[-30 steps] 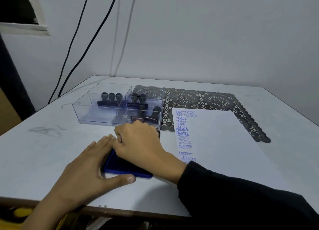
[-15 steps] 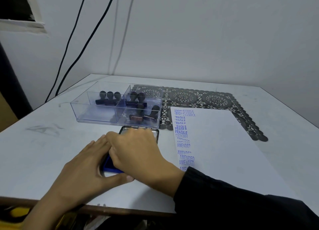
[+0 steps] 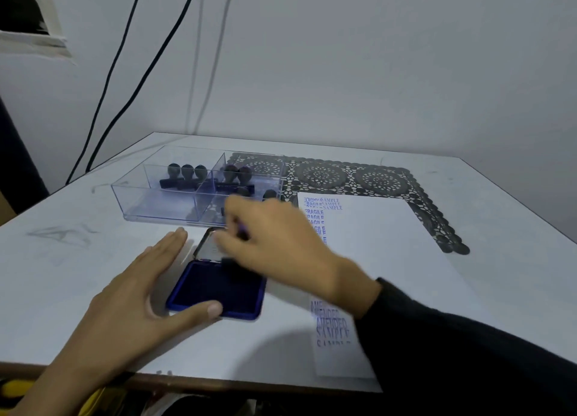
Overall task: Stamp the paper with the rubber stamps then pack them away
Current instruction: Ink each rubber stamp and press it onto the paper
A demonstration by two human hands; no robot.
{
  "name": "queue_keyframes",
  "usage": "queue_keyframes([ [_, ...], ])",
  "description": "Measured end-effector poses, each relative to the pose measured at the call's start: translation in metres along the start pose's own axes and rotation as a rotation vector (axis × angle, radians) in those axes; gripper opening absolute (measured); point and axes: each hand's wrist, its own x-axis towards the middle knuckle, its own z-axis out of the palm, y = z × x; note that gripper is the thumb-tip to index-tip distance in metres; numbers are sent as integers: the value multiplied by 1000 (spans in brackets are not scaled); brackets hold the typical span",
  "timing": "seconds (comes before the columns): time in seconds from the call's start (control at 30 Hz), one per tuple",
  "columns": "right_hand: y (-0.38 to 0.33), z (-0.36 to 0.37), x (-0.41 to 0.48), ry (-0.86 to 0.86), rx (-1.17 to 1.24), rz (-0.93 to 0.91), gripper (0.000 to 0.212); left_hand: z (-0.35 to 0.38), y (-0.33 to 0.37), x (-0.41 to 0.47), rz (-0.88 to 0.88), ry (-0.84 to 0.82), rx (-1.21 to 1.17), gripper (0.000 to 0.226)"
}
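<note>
White table (image 3: 62, 275), open blue ink pad (image 3: 218, 290) at 6 o'clock.
Left hand (image 3: 131, 306) is laid flat beside it, grip released, thumb on its near edge; the grip of the right hand (image 3: 274, 241) is blurred and cannot be told. Stamped paper (image 3: 374, 259) is seen at 3 o'clock, stamps (image 3: 187, 173) in a clear tray (image 3: 140, 203) at 11.

A plain room at home, by the look of it: a scuffed white table (image 3: 78, 275) stands in a corner of bare pale walls (image 3: 374, 72). Black cables (image 3: 110, 72) hang down one wall, and a dark lace placemat (image 3: 318, 175) lies on the tabletop.
</note>
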Motion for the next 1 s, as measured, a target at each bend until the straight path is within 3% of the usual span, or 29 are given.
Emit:
queue_keyframes([
  [0.2, 99, -60, 21, -7, -117, 266, 23, 21, 52, -2, 197, 76, -184, 85],
  [0.33, 153, -47, 24, -51, -216, 312, 23, 69, 89, 5, 359, -111, -108, 81],
  [0.57, 189, -19, 27, 6, -279, 231, 21, 108, 108, 21, 282, -257, 63, 79],
  [0.67, 193, -12, 30, 0, -283, 242, 18, 111, 103, 22, 338, -216, 262, 73],
  [0.73, 194, -8, 31, 1, -274, 242, 18, 110, 105, 19, 291, -280, 356, 73],
  [1.0, 191, -1, 32, -15, -302, 237, 20, 123, 96, 22, 358, -150, 447, 75],
])
